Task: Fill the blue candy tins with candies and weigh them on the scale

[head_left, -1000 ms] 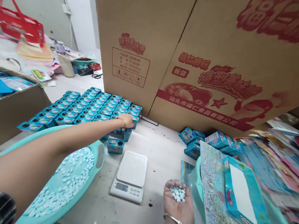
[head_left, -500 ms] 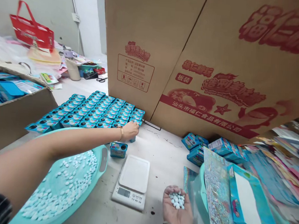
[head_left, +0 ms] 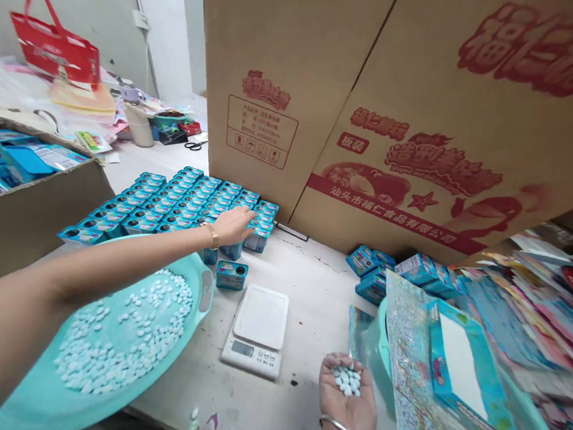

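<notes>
My left hand (head_left: 234, 226) reaches over the front right of the rows of small blue boxes (head_left: 180, 202), its fingers stretched out and resting on or just above the box tops. Palm up, my right hand (head_left: 349, 402) cups several pale blue candies (head_left: 347, 380). A single blue box (head_left: 232, 275) stands apart, in front of the rows. Between my hands lies a white digital scale (head_left: 261, 314) with a bare top. Below my left forearm, a turquoise basin (head_left: 206, 288) holds many loose pale candies (head_left: 124, 345).
A large cardboard carton (head_left: 328, 78) stands behind the table. At left is an open carton (head_left: 41, 203) of blue packaging. To the right are more blue boxes (head_left: 373, 283), a glittery sheet (head_left: 407, 359) with an open blue box (head_left: 464, 364) on it, and stacked printed cards (head_left: 523, 316).
My left hand has moved left and slightly up from the right end of the rows, and its fingers have straightened. A blue box now stands at that end. My right hand still cups the candies.
</notes>
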The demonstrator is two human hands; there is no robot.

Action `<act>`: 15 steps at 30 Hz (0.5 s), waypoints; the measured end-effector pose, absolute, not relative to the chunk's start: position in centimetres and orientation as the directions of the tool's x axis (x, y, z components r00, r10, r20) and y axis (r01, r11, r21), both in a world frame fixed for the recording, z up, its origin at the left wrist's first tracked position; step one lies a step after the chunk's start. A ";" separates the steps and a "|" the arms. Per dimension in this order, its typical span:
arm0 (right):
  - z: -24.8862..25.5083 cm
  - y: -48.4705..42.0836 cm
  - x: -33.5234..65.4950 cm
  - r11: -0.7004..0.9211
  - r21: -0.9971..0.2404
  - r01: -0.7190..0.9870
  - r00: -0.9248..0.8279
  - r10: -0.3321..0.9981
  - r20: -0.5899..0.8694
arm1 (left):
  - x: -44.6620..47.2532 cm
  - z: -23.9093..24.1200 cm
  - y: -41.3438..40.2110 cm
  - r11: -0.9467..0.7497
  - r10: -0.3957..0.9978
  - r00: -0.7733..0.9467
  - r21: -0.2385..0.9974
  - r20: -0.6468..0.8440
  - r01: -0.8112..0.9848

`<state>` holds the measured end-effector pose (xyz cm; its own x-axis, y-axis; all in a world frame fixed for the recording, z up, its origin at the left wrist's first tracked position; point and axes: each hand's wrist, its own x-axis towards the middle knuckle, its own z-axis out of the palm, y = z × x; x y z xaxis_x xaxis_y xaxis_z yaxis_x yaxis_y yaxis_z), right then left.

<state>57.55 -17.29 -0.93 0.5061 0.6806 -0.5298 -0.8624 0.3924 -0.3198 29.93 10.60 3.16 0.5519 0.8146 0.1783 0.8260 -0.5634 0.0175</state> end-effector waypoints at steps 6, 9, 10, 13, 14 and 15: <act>-0.8 -17.0 55.6 0.341 -0.286 -0.895 0.445 0.720 -0.533 | 26.9 1.6 10.1 -0.677 0.732 0.680 -0.061 0.045 0.734; -0.2 -17.2 55.2 0.345 -0.268 -0.899 0.437 0.714 -0.547 | 27.3 0.3 10.6 -0.628 0.772 0.633 -0.085 0.058 0.774; 0.1 -17.4 55.2 0.356 -0.256 -0.899 0.438 0.706 -0.557 | 27.5 0.0 10.7 -0.603 0.791 0.608 -0.088 0.065 0.793; 0.6 -18.1 55.4 0.384 -0.244 -0.891 0.452 0.686 -0.571 | 27.8 -0.4 11.1 -0.537 0.837 0.542 -0.083 0.071 0.839; 0.6 -18.4 55.6 0.387 -0.248 -0.888 0.457 0.682 -0.571 | 27.8 -0.3 11.0 -0.522 0.847 0.527 -0.079 0.073 0.849; 0.6 -18.6 55.7 0.390 -0.253 -0.885 0.462 0.681 -0.567 | 27.8 -0.1 10.8 -0.509 0.854 0.514 -0.075 0.082 0.858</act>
<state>55.69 -18.58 0.62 0.4624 0.6814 -0.5673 -0.8853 0.3904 -0.2526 27.81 10.82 -0.06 0.5139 0.8539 0.0815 0.8575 -0.5090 -0.0748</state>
